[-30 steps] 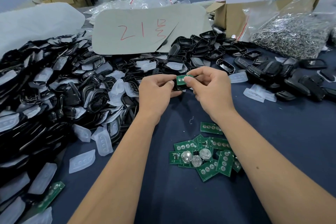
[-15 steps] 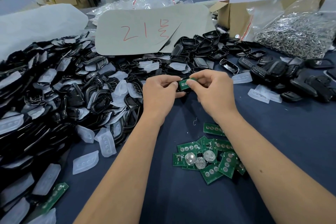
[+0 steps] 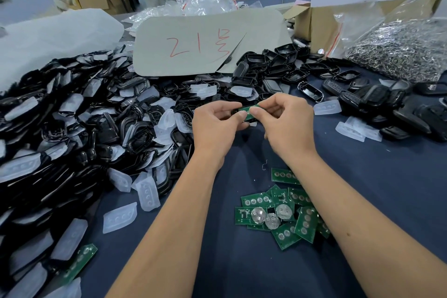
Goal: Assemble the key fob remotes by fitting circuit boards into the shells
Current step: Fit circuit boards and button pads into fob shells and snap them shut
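Note:
My left hand grips a black key fob shell, mostly hidden by its fingers, above the dark blue table. My right hand pinches a small green circuit board and holds it against the shell. Both thumbs lie on the board. Whether the board sits fully inside the shell is hidden. A loose pile of green circuit boards, some with round silver coin cells, lies near me under my right forearm.
A big heap of black shells and translucent white button pads fills the left. More black shells and closed fobs lie behind and to the right. A grey card with red writing, cardboard boxes and a bag of metal rings stand at the back.
Both hands stay together on the shell and board. My right thumb has shifted slightly along the board; the camera view has drifted a little.

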The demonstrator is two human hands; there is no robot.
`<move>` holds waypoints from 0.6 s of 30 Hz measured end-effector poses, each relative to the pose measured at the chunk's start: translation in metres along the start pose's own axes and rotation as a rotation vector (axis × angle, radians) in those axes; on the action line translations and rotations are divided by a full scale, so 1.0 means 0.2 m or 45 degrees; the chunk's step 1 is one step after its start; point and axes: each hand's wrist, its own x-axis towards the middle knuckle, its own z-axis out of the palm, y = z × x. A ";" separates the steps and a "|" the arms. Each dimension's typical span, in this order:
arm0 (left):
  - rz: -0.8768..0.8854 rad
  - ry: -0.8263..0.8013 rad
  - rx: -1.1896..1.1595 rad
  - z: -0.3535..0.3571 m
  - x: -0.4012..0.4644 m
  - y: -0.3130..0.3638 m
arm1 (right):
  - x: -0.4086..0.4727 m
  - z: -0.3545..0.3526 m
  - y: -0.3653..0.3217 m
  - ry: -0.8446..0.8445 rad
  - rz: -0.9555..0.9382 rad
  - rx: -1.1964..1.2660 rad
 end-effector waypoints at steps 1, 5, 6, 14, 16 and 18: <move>-0.005 0.005 -0.030 0.00 0.00 0.00 | 0.00 0.00 0.00 -0.006 -0.001 0.021; -0.009 0.010 -0.118 0.00 -0.01 0.02 | 0.00 0.00 0.01 0.041 0.039 0.205; -0.013 0.009 -0.120 0.00 -0.01 0.03 | -0.01 0.00 0.01 0.059 0.046 0.223; -0.001 -0.034 -0.082 -0.02 -0.01 0.02 | 0.01 0.00 0.02 -0.046 0.058 0.203; -0.004 -0.043 -0.065 -0.02 0.00 0.01 | 0.01 0.00 0.01 -0.062 0.063 0.160; -0.008 -0.056 -0.033 -0.02 0.01 0.00 | 0.00 0.00 0.01 -0.038 0.072 0.092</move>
